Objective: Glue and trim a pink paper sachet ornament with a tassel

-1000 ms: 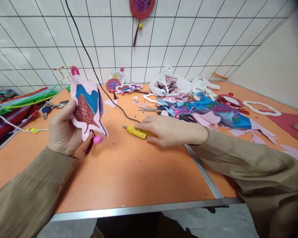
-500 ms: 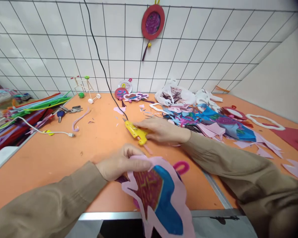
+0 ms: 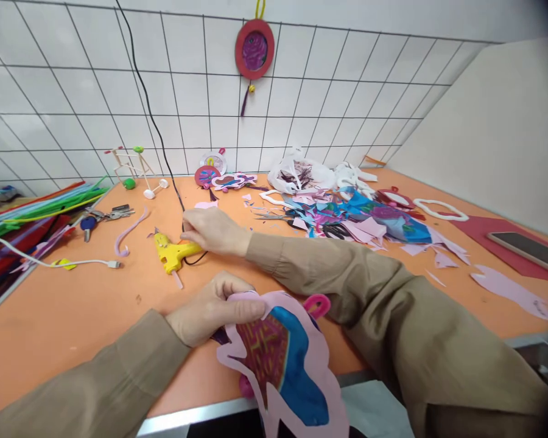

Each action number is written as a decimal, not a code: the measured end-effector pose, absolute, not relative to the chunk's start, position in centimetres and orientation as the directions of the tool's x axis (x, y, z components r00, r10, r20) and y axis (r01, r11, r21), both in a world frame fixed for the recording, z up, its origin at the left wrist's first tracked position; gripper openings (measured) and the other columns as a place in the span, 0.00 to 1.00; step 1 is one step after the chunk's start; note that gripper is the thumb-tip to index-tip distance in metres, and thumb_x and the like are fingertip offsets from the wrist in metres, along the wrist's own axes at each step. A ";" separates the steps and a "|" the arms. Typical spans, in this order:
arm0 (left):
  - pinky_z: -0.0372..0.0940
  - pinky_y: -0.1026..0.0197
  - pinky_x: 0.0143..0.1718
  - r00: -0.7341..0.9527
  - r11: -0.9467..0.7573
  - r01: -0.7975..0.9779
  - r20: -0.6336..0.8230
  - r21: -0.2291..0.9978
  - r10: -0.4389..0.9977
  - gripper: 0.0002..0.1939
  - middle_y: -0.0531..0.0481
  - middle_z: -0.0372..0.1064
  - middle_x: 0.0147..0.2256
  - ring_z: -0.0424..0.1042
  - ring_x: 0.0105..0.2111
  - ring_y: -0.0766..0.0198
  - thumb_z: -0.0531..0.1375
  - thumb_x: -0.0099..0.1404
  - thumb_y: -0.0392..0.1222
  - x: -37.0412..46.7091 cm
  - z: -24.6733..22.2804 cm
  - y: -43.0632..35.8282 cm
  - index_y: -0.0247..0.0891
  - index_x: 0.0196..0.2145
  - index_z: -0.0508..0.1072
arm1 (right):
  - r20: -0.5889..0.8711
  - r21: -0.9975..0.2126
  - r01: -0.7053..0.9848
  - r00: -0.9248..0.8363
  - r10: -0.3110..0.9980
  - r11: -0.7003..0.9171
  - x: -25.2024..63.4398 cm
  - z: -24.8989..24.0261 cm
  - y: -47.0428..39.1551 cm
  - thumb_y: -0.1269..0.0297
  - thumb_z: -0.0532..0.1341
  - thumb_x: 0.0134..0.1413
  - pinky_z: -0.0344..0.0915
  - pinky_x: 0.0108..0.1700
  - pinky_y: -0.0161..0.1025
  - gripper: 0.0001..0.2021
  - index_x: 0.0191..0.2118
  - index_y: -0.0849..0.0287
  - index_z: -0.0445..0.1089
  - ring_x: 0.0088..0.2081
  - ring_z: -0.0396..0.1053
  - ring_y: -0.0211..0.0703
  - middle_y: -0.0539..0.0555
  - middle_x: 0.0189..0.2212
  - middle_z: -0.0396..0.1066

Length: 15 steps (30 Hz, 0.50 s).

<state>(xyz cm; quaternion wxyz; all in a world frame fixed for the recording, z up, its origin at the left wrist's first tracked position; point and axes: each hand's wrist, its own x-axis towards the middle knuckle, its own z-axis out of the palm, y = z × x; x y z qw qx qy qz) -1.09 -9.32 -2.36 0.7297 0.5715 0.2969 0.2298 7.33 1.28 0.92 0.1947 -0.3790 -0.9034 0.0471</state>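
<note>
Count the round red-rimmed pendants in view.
3: a wall pendant, hung on the white tiles; a rear pendant, on the orange table near the wall; a right-hand pendant, behind the blue scraps. The scraps may hide more.

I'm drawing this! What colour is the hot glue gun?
The hot glue gun is yellow, clearest in the head view.

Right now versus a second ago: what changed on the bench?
The left hand has brought the pink-edged ornament down and right, past the near table edge. The yellow glue gun has moved left, right hand at its handle; grip unclear. Unchanged: left hand's grip on the ornament, scissors, scraps.
</note>
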 end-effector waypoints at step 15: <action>0.50 0.67 0.19 0.639 0.241 -0.010 -0.179 0.970 0.748 0.21 0.52 0.64 0.17 0.57 0.17 0.72 0.65 0.57 0.52 -0.4 -3.1 -9.2 0.33 0.18 0.70 | 0.302 -0.055 0.953 -0.270 0.914 0.300 27.4 1.8 4.8 0.64 0.42 0.68 0.57 0.34 0.37 0.24 0.31 0.65 0.72 0.30 0.69 0.43 0.60 0.26 0.73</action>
